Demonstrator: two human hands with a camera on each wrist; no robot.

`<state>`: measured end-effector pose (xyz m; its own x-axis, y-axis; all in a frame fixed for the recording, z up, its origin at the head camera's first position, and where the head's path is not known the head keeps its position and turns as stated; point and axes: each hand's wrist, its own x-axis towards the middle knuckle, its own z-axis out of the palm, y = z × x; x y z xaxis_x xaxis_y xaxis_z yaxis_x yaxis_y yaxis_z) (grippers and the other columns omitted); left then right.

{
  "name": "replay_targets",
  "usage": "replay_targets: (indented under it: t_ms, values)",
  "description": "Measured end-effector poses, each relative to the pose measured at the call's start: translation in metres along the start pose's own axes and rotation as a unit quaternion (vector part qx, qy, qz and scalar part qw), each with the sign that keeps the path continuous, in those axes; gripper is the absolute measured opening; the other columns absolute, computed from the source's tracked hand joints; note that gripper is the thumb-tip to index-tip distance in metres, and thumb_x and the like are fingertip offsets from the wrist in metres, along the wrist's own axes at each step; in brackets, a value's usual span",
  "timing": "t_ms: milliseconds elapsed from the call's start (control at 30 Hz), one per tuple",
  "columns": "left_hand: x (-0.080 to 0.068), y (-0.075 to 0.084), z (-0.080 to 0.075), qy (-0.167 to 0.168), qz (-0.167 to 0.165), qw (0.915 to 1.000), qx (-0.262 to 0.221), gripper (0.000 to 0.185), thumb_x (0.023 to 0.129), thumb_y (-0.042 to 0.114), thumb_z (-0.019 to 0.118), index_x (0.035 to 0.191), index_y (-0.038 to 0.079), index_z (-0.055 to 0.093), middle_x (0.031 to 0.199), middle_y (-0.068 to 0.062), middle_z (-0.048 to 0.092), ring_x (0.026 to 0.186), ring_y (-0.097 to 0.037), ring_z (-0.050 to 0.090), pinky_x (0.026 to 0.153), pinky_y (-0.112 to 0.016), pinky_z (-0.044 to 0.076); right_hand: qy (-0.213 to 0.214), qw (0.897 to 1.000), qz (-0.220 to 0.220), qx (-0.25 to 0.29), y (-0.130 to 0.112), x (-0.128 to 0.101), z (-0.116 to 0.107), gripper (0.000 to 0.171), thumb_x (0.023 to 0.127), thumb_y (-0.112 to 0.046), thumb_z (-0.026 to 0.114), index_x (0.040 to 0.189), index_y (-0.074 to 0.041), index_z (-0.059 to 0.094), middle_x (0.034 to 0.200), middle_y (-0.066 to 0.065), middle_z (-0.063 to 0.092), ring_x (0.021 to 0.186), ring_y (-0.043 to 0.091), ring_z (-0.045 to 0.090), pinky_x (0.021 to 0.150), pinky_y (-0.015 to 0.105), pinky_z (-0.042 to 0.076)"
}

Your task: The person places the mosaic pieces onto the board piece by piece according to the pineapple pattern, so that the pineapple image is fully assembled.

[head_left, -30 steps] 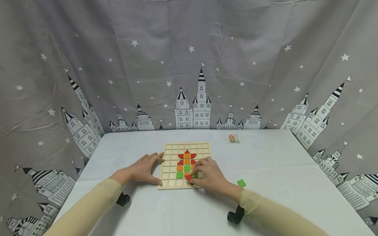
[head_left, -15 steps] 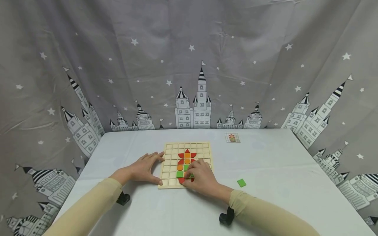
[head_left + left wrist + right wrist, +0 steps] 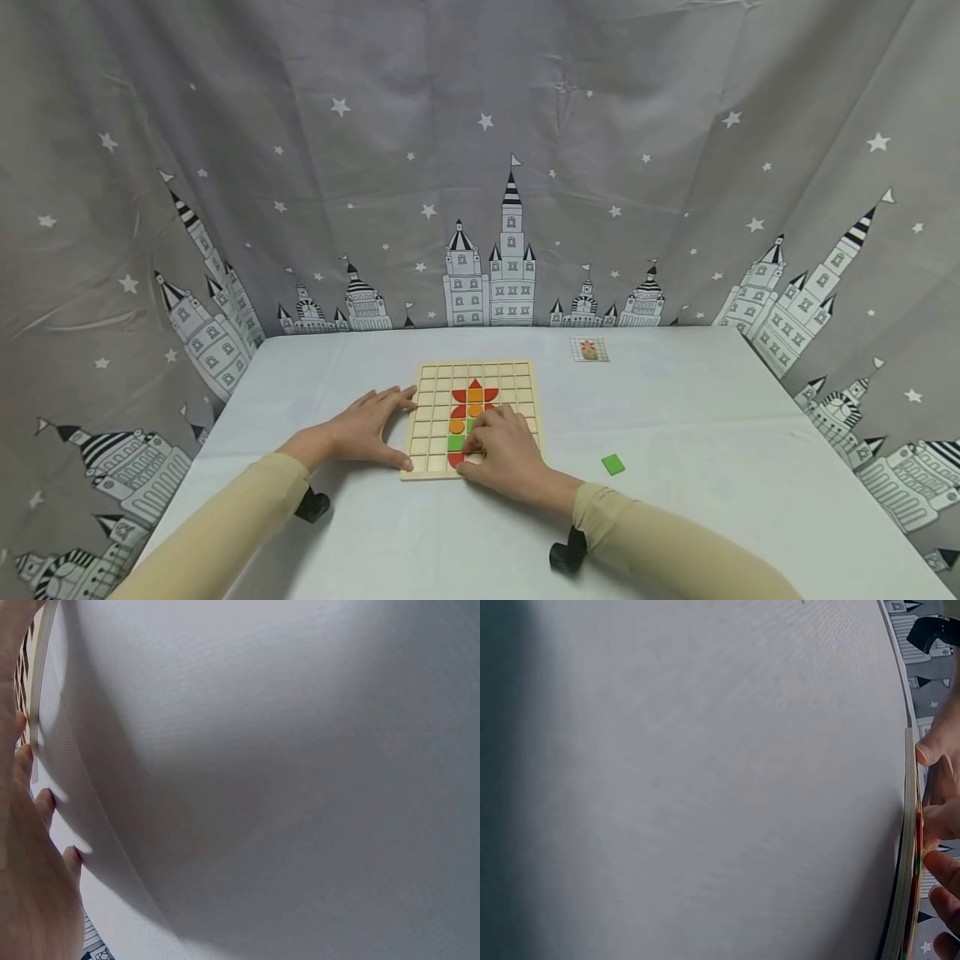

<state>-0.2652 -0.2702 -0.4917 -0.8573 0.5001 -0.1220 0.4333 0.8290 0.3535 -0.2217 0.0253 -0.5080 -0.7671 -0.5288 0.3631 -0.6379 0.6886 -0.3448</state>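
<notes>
A wooden grid board (image 3: 431,446) lies on the table with a tile pattern in its cells: a red triangle (image 3: 475,384), an orange square (image 3: 476,396), red rounded tiles, orange circles (image 3: 457,427) and a green square (image 3: 456,444). My left hand (image 3: 367,429) rests spread along the board's left edge, thumb at the near-left corner. With thumb and fingers my right hand (image 3: 513,454) pinches a red rounded tile (image 3: 454,459) at the cell below the green square. That hand hides the right part of the pattern. In the right wrist view, the board (image 3: 910,795) appears edge-on beside the fingers.
To the right of the board a loose green square tile (image 3: 612,464) lies on the white table (image 3: 690,400). A small pattern card (image 3: 589,349) sits farther back. Behind the table hangs a grey curtain (image 3: 600,125) printed with castles and stars.
My right hand has moved left over the board, bringing the red tile from the middle of the near rows to the cell below the left green square. The left hand has stayed still.
</notes>
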Motion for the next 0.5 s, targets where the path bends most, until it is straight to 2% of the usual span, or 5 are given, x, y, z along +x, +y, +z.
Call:
replay_targets:
  t_ms: [333,500]
  values:
    - [0.000,-0.001,-0.001,0.001,0.003,1.0000,-0.004,0.103,0.069,0.077,0.078,0.145,0.015,0.048,0.167,-0.009,0.027,0.152,-0.041,0.021,0.124,-0.062,0.012,0.006,1.000,-0.005,-0.011,-0.001,0.001,0.002,0.014,0.082,-0.038,0.082,0.081,-0.026,0.076,0.100,-0.009,0.062,0.101,0.017,0.049,0.092,0.037,0.045]
    - [0.000,0.001,-0.001,-0.001,0.001,1.0000,-0.002,0.104,0.068,0.078,0.078,0.146,0.015,0.048,0.167,-0.009,0.027,0.153,-0.040,0.021,0.124,-0.062,0.012,0.009,1.000,0.009,0.015,0.004,0.000,-0.009,0.019,0.083,-0.039,0.082,0.089,-0.022,0.077,0.102,-0.006,0.063,0.105,0.019,0.050,0.091,0.039,0.045]
